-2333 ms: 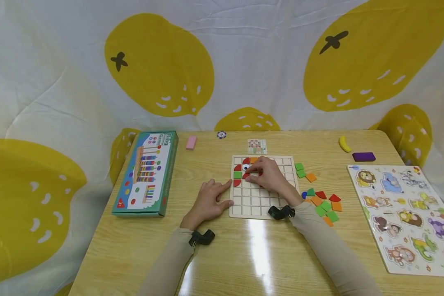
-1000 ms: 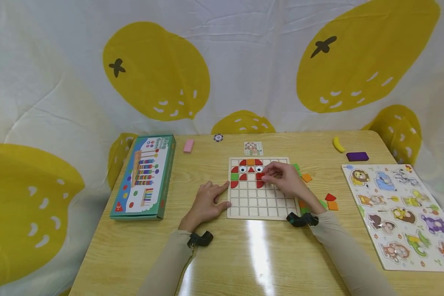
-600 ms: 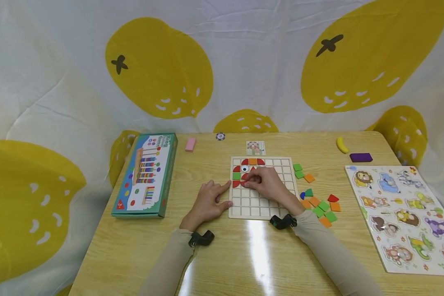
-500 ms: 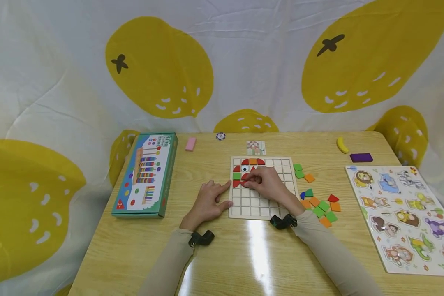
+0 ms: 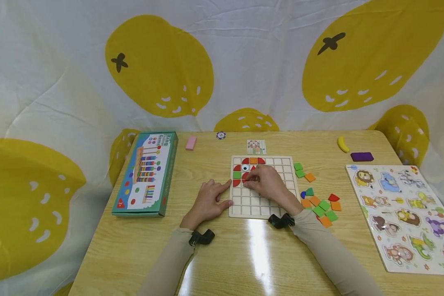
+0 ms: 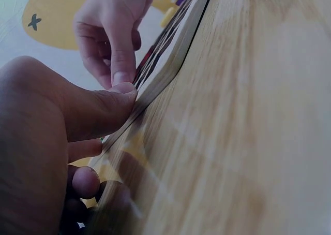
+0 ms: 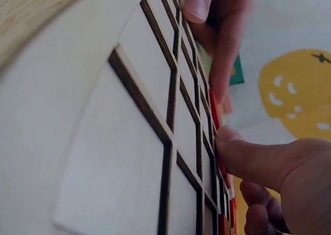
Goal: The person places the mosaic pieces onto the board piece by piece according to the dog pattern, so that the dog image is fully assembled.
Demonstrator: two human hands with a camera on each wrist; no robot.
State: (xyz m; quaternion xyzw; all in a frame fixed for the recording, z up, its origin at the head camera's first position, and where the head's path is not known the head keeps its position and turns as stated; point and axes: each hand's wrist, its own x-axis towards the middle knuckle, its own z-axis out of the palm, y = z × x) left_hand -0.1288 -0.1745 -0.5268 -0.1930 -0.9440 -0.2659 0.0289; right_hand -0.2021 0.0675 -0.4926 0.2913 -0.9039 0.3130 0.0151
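Observation:
In the head view a wooden grid board (image 5: 255, 211) lies on the table. Set in its upper-left cells are red quarter-circle tiles, a green square tile (image 5: 237, 175), an orange square tile (image 5: 253, 160) and an eye tile (image 5: 245, 168). My right hand (image 5: 269, 181) reaches over the board, thumb and forefinger pinching a red tile (image 5: 243, 180) at the grid, mostly hidden by the fingertips. This hand also covers the cells to the right of the eye tile. My left hand (image 5: 207, 200) rests at the board's left side, forefinger and thumb extended against its edge.
Loose green, orange, red and blue tiles (image 5: 323, 205) lie right of the board. A picture card (image 5: 256, 146) is behind it. A boxed game (image 5: 146, 174) stands left; an animal puzzle (image 5: 403, 222), purple block (image 5: 361, 156) and toy banana (image 5: 343, 144) lie right. A pink block (image 5: 191, 143) sits behind.
My right hand has moved left from the right-hand red tiles to the cells below the eye tile, and stays there over the last half second. My left hand keeps its place.

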